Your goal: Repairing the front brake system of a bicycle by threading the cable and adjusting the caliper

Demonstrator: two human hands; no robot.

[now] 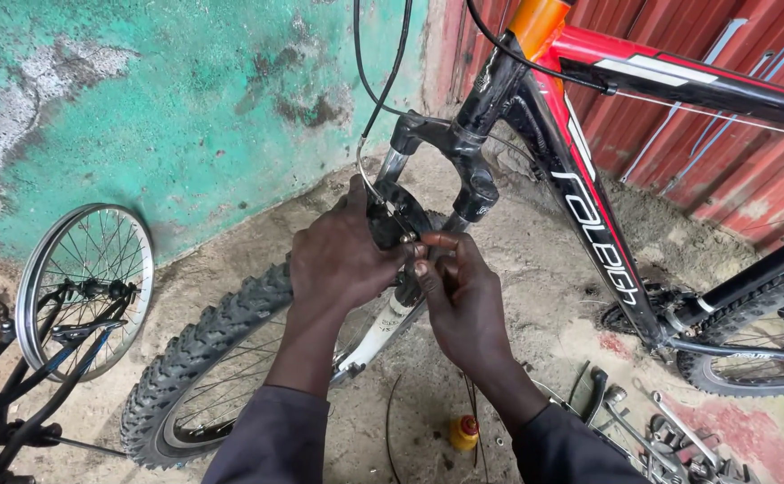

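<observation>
Both hands are working at the front brake (394, 221) of a red and black bicycle (589, 170), just above the knobby front tyre (199, 345). The left hand (342, 260) is curling around the black brake arm, fingers wrapped on it. The right hand (463, 300) is pinching something small between thumb and forefinger beside the fork leg (383, 327); it is probably the brake cable's end, though the view is too poor to be sure. A small yellow bottle (464, 434) with a red cap is standing on the ground near the right sleeve; its contents are not showing. Tools (670, 439) are lying at the near right. A bare wheel (85, 278) is leaning against the green wall (186, 99) at the left.
</observation>
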